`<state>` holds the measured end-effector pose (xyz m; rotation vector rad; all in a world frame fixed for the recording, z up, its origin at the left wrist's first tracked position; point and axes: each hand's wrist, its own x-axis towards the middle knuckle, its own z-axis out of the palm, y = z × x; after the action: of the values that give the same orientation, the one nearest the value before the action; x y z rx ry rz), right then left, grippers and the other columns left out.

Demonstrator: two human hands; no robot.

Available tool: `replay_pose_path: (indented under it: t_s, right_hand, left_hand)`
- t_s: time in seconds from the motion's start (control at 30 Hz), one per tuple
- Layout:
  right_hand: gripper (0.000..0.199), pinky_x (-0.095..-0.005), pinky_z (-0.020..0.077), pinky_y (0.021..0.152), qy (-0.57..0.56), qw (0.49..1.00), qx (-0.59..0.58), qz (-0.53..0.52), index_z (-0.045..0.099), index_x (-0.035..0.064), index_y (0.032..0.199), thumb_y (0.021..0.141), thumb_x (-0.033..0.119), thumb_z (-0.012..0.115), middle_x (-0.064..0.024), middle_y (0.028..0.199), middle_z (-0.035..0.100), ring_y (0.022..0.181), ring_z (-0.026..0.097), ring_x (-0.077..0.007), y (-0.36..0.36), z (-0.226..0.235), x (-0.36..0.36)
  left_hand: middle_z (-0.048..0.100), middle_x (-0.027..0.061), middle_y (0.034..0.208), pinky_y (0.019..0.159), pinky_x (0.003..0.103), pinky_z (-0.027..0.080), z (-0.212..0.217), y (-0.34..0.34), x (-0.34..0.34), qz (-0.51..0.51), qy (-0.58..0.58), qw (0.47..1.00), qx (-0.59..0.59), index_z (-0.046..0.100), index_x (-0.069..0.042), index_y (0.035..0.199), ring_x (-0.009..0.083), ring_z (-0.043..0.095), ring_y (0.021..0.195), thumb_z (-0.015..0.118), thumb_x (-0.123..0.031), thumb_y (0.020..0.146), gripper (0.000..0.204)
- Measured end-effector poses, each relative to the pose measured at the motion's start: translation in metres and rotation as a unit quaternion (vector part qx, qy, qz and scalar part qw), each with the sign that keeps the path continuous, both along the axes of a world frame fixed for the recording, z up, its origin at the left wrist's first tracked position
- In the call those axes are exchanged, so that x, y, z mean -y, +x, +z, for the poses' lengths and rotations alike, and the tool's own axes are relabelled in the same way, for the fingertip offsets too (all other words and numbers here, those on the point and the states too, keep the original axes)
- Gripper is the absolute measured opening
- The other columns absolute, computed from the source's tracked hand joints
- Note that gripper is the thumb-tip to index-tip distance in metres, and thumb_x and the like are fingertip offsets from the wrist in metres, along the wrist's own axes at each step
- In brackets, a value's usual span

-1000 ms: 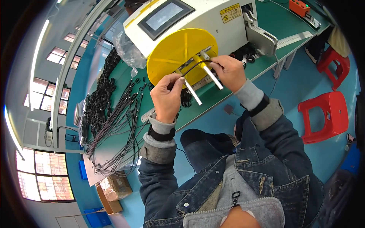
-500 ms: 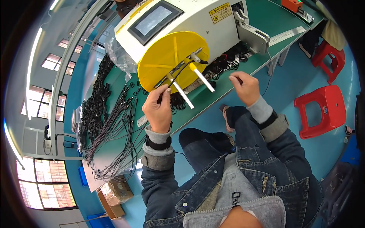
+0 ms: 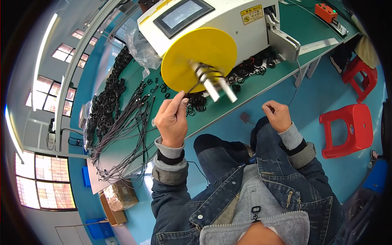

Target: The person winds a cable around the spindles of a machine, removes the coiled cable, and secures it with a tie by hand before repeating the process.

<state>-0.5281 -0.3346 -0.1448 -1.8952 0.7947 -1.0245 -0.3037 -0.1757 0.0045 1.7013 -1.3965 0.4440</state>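
My left hand pinches the end of a black cable between thumb and fingers, just in front of the yellow disc. From there the cable runs to two white posts on the disc and wraps round them. Disc centre and posts are blurred. The disc sits on the front of a white winding machine with a screen. My right hand is closed, thumb against curled fingers, with nothing visible in it. It hovers apart from the machine, right of the posts and past the table edge.
Loose black cables and a heap of coiled ones lie left on the green table. More coils lie under the machine, near a steel ruler. Red stools stand at right, a cardboard box at lower left.
The cable, earlier laid across the disc, now winds round the posts, which have turned and blurred. My right hand has moved down and away from the disc; my left still pinches the cable.
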Motion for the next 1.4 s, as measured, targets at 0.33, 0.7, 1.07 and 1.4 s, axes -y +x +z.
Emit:
replay_pose_path:
  t_s: [0.33,0.7,1.07,1.4]
  right_hand:
    - [0.010,-0.0283,0.0442,0.049,0.012,1.000,-0.010,0.027,0.062,0.0002,0.076,0.075,0.009,0.061,-0.0121,0.063,0.060,0.052,0.058,-0.0197,0.000,0.006,-0.007]
    - [0.009,-0.0239,0.0419,0.050,-0.102,0.982,0.135,0.086,0.061,-0.0007,0.078,0.075,0.007,0.065,-0.0083,0.065,0.059,0.054,0.052,-0.0116,0.036,0.090,-0.005]
    - [0.039,-0.0254,0.0466,0.060,-0.075,0.989,0.097,0.086,0.055,0.0001,0.092,0.065,0.018,0.077,-0.0125,0.088,0.060,0.073,0.058,-0.0164,0.068,0.101,0.014]
    - [0.089,-0.0333,0.0478,0.085,-0.043,0.963,0.135,0.230,0.029,0.0009,0.133,0.061,0.018,0.079,-0.0173,0.116,0.048,0.102,0.053,-0.0244,0.088,0.091,0.037]
  left_hand:
    - [0.054,0.0096,0.067,0.051,0.024,0.041,-0.018,-0.028,0.007,-0.018,0.014,0.999,-0.036,0.063,0.000,0.098,0.0154,0.051,0.055,0.064,-0.003,0.078,0.020]
    - [0.054,0.0109,0.075,0.053,0.027,0.043,0.002,-0.052,0.053,-0.009,-0.039,0.986,0.160,0.063,0.001,0.090,0.0225,0.054,0.060,0.065,-0.001,0.073,0.017]
    - [0.046,0.0131,0.085,0.067,0.032,0.041,0.007,-0.050,0.052,0.001,0.095,0.982,-0.162,0.057,0.002,0.090,0.0252,0.047,0.077,0.061,-0.003,0.068,0.023]
    - [0.030,0.0326,0.123,0.102,0.042,0.022,0.006,-0.035,0.049,-0.048,0.246,0.968,-0.022,0.011,0.011,0.133,0.0436,0.030,0.116,0.049,-0.014,0.078,0.071]
